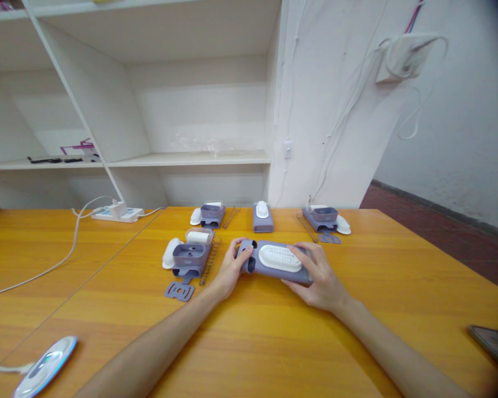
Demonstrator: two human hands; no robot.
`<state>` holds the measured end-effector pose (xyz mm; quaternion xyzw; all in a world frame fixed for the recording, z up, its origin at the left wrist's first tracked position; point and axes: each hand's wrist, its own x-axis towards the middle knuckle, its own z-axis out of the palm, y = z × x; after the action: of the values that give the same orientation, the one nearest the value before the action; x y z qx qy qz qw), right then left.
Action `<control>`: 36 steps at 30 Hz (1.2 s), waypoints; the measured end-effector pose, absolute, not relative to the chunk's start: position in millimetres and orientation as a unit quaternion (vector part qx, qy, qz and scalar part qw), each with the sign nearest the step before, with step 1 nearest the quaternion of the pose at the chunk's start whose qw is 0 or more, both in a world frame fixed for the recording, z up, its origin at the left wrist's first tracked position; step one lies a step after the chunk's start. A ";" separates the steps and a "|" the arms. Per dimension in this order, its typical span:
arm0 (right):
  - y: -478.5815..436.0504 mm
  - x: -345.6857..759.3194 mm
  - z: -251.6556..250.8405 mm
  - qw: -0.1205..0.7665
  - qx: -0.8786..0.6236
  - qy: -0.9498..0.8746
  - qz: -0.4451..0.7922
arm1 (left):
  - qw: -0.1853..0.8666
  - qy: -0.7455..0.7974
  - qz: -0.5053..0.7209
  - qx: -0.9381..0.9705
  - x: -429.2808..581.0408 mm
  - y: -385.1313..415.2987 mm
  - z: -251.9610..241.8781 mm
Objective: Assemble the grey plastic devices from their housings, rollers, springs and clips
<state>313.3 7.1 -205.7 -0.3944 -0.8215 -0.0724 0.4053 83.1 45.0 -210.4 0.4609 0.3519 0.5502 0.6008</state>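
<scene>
A grey-purple plastic device point(274, 269) with a white oval brush-like pad point(280, 257) on top lies on the wooden table point(249, 342) in front of me. My left hand point(230, 270) grips its left end, thumb pressed on the end cap. My right hand point(317, 276) wraps round its right side, fingers curled over the top edge. Just left of my left hand lies a set of loose parts point(188, 257): a grey housing, a white block, a white oval piece, a metal spring and a flat grey clip.
Further back stand another parts set point(211, 214), an assembled grey unit point(263, 216) and a third parts set point(326, 220). A white power strip point(117, 212) with cable sits back left. A round white-blue gadget point(45, 367) lies near left, a dark phone point(494, 344) near right. White shelves rise behind.
</scene>
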 end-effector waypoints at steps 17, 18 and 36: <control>2.9 311.4 -203.1 0.397 -0.364 -0.839 -0.074 | 0.587 0.376 0.498 0.516 90.4 34.2 -203.8; 2.9 311.4 -203.2 0.399 -0.362 -0.839 -0.075 | 0.598 0.375 0.493 0.509 90.2 34.3 -203.9; 3.4 303.7 -205.5 0.381 -0.394 -0.836 -0.043 | 0.613 0.397 0.484 0.482 94.4 40.1 -203.3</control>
<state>303.7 3.4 -205.5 -0.3935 -0.8355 -0.0434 0.3809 94.4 40.1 -203.3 0.4820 0.3968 0.4839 0.6132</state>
